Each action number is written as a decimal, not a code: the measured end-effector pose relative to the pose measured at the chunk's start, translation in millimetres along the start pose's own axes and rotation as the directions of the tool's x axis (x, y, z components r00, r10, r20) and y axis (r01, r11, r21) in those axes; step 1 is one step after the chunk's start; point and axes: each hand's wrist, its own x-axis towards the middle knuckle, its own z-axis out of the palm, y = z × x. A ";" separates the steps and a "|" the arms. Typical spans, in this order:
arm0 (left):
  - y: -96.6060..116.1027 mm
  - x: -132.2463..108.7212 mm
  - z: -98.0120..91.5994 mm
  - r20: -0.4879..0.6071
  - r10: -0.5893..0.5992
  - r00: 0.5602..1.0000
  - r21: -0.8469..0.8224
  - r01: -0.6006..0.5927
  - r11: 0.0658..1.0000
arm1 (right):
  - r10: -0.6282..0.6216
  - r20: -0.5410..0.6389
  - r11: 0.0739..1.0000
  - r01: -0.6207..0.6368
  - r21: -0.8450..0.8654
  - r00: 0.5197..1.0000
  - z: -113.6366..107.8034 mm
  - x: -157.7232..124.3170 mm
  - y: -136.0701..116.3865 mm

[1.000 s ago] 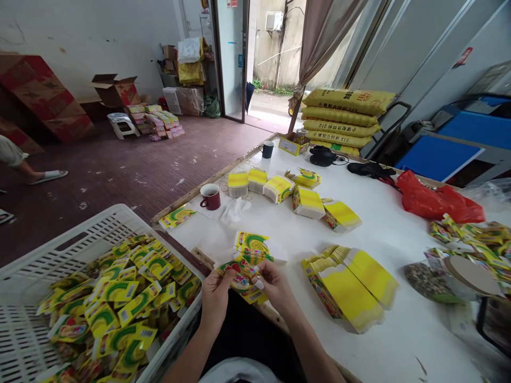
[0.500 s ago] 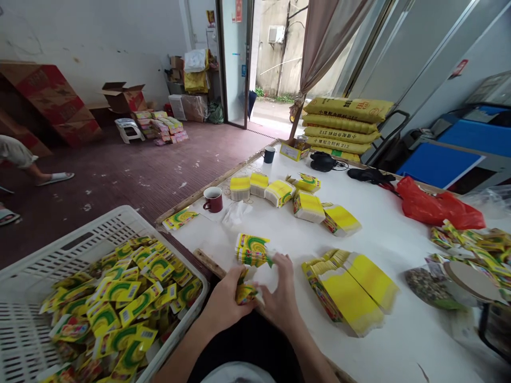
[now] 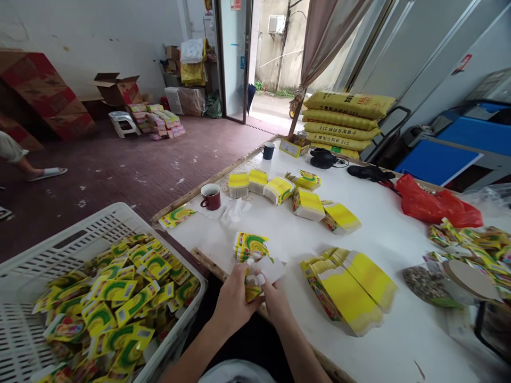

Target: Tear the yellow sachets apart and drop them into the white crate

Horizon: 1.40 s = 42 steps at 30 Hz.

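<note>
My left hand (image 3: 232,299) is wrapped round a small yellow printed carton (image 3: 252,293), partly hidden by the fingers. My right hand (image 3: 276,300) is closed at the carton's right side, thumb and fingers at a white card surface (image 3: 272,269); whether that is the carton's unprinted inside or a separate piece I cannot tell. Just beyond both hands lies a small stack of yellow and green cartons (image 3: 251,246). To the left, a white plastic basket (image 3: 120,210) holds a heap of similar cartons (image 3: 120,298).
Bundles of flat yellow cartons (image 3: 355,290) lie right of my hands, with more bundles (image 3: 307,205) farther back. A red mug (image 3: 211,197), a dark mug (image 3: 268,151), a red bag (image 3: 435,202) and a jar (image 3: 439,284) stand about the table. A person's foot (image 3: 48,173) shows at left.
My right hand's fingers, spread apart before, have closed in at the carton beside my left hand. White card now sticks out to the right above the hands. The view has shifted slightly.
</note>
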 end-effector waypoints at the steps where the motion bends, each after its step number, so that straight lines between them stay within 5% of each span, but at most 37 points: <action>1: 1.0 -0.8 0.2 0.016 0.046 0.999 0.000 -0.046 0.999 | 0.069 0.073 0.997 -0.070 0.010 0.995 -0.5 0.0 -0.9; 4: 3.6 -2.6 -1.9 0.042 0.121 0.992 -0.007 -0.121 0.993 | 0.140 0.217 0.990 -0.144 0.002 0.966 -1.3 3.8 -7.2; 8: 2.7 -0.6 -7.3 0.061 0.106 0.993 -0.007 -0.105 0.994 | 0.056 0.253 0.995 -0.034 -0.089 0.966 0.8 7.8 -17.2; 12: -5.5 4.0 -4.5 0.132 -0.047 0.990 -0.001 0.048 0.999 | -0.052 0.355 0.941 0.165 -0.297 0.933 0.7 -3.2 -16.8; 16: -17.5 4.7 6.6 0.051 0.043 0.998 0.033 -0.044 0.998 | -0.183 0.497 0.765 0.440 -0.470 0.848 -4.9 -9.4 -4.0; 19: -19.8 2.7 5.2 -0.046 0.003 0.999 0.086 0.001 0.996 | -0.299 0.420 0.709 0.494 -0.502 0.857 -14.6 0.1 7.7; 22: -13.7 2.5 -9.6 0.010 -0.102 0.995 0.090 0.101 0.991 | -0.382 0.296 0.681 0.484 -0.549 0.875 -25.8 10.2 11.4; 27: -4.2 10.5 -39.9 0.119 -0.157 0.980 0.068 0.149 0.986 | -0.246 0.512 0.601 0.544 -0.585 0.823 -36.0 12.8 -16.1; 32: -2.5 22.5 -53.3 0.208 -0.110 0.972 0.076 0.097 0.992 | -0.143 0.589 0.659 0.520 -0.543 0.795 -38.7 15.0 -46.3; 36: -0.6 23.1 -49.3 0.120 -0.130 0.984 -0.008 0.132 0.991 | -0.218 0.442 0.775 0.429 -0.464 0.870 -29.6 14.7 -29.3; 39: -8.5 12.3 -41.7 -0.015 -0.263 0.965 -0.341 0.242 0.908 | -0.250 0.372 0.857 0.383 -0.345 0.894 -27.7 23.0 -12.7; 42: -25.6 -4.4 -32.1 -0.317 -0.451 0.834 -0.747 0.073 0.660 | -0.263 0.256 0.743 0.365 -0.562 0.930 -34.8 44.0 -10.4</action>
